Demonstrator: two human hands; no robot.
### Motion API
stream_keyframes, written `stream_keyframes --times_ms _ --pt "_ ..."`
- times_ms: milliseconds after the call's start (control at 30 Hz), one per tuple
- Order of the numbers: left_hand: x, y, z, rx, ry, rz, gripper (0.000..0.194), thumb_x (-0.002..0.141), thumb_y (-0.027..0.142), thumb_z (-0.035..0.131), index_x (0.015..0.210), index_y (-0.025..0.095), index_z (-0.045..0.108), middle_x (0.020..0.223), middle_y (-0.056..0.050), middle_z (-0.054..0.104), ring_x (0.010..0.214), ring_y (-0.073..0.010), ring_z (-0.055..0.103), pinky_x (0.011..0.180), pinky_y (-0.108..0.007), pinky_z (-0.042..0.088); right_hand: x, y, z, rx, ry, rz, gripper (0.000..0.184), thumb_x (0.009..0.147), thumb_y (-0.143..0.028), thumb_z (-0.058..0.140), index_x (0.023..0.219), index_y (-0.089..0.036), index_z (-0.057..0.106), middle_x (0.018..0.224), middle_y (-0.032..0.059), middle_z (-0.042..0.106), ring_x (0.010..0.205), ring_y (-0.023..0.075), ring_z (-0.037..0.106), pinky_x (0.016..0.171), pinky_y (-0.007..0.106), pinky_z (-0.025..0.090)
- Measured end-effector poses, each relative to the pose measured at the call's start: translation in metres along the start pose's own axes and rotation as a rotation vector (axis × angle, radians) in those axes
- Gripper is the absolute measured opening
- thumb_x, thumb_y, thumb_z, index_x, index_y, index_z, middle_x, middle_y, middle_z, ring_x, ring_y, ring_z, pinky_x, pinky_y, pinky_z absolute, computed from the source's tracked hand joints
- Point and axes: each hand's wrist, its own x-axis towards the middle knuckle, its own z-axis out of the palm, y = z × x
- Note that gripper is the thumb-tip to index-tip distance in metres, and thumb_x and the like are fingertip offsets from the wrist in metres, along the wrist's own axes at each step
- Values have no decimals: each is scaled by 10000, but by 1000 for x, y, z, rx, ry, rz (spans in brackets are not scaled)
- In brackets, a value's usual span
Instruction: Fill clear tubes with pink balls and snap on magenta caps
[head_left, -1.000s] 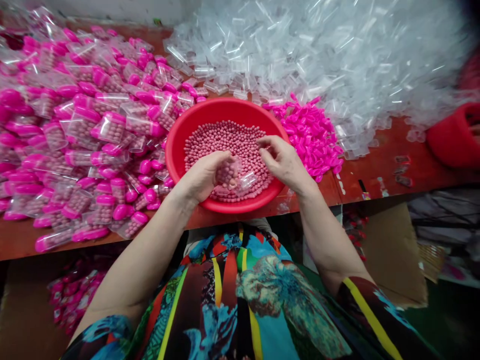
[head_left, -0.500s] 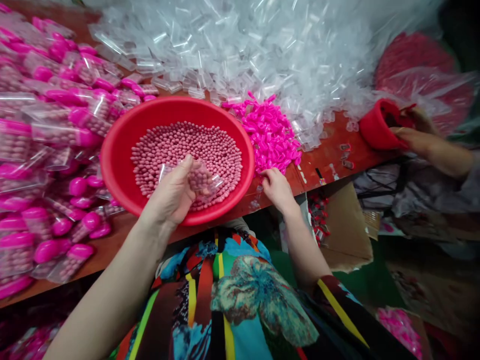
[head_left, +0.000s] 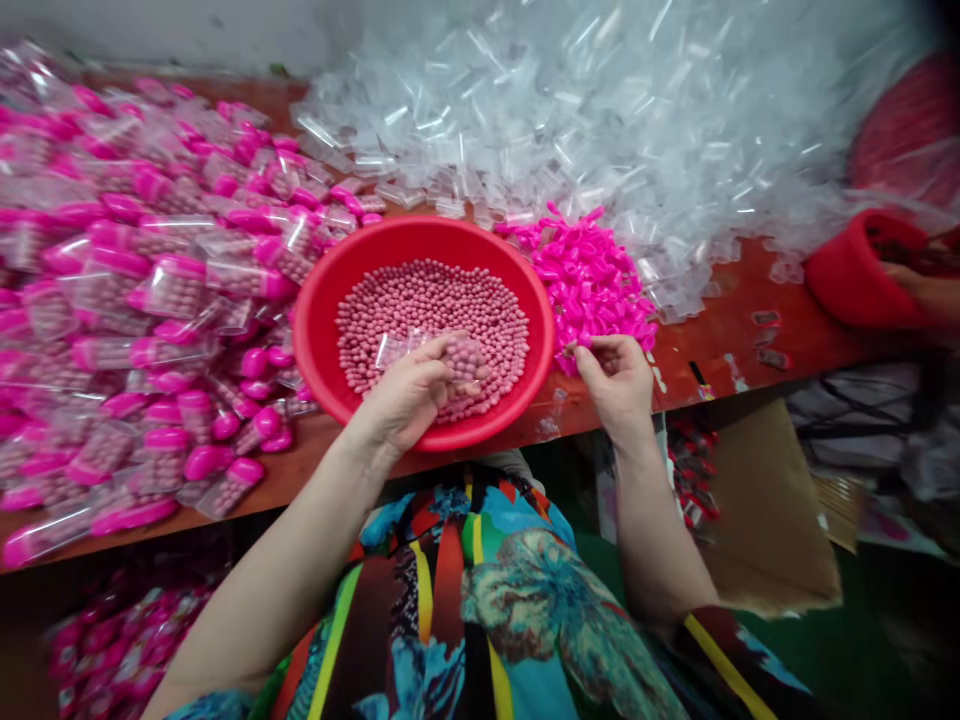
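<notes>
Over the red basin (head_left: 315, 345), my left hand (head_left: 405, 400) is closed on small clear plastic containers (head_left: 463, 358) with pink beads inside. Loose pink beads (head_left: 442, 290) cover the basin's bottom under it. My right hand (head_left: 624, 385) is at the near edge of a heap of bright pink plastic caps (head_left: 596, 270), right of the basin. Its thumb and forefinger pinch a pink cap (head_left: 582, 342). How many containers my left hand holds is partly hidden by its fingers.
Filled, pink-capped containers (head_left: 172, 285) pile up on the left of the red-brown table (head_left: 739, 355). Clear containers (head_left: 540, 130) heap along the back. At right, another person's hand (head_left: 919, 290) is in a red bucket (head_left: 847, 275). A cardboard box (head_left: 772, 520) stands below.
The view has shifted left, so things appear farther right. My right hand has turned, its thumb and forefinger now pinching a cap at the heap's edge. My left hand still holds the containers over the basin.
</notes>
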Motion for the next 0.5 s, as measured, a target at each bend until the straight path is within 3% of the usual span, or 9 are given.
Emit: stream_keyframes --times_ms 100,200,267,400,500 --pt "-1 -2 -3 -12 -44 14 595 686 -9 549 1270 81 619 1030 -116 741 929 -219 723 738 -298 598 6 -37 27 198 -226 -2 232 858 -399 768 977 -235 656 901 6 722 811 164 698 789 328 583" --pt "-1 -3 -6 -23 -61 23 456 733 54 607 1182 92 674 998 -111 750 909 -221 725 748 -314 590 10 -53 55 257 -399 -47 215 917 -363 695 1090 -242 655 1089 37 735 1023 178 698 957 359 569" --pt "-1 -4 -6 -35 -43 43 367 756 101 677 1122 104 689 975 -98 751 873 -205 725 730 -300 577 13 -53 69 270 -455 -49 273 936 -316 647 1198 -245 619 1215 60 708 1140 187 670 1041 381 541" --pt "-1 -7 -6 -32 23 102 355 716 168 833 1034 121 681 942 -63 739 813 -162 715 649 -233 522 14 -49 89 422 -503 48 364 972 -287 537 1332 -260 487 1311 93 665 1166 195 681 1034 412 565" --pt "-1 -8 -6 -38 46 144 373 683 230 887 970 122 674 878 -34 714 750 -127 688 619 -208 494 4 -53 98 401 -518 -4 379 980 -276 521 1352 -261 448 1357 107 637 1257 208 643 1063 428 553"
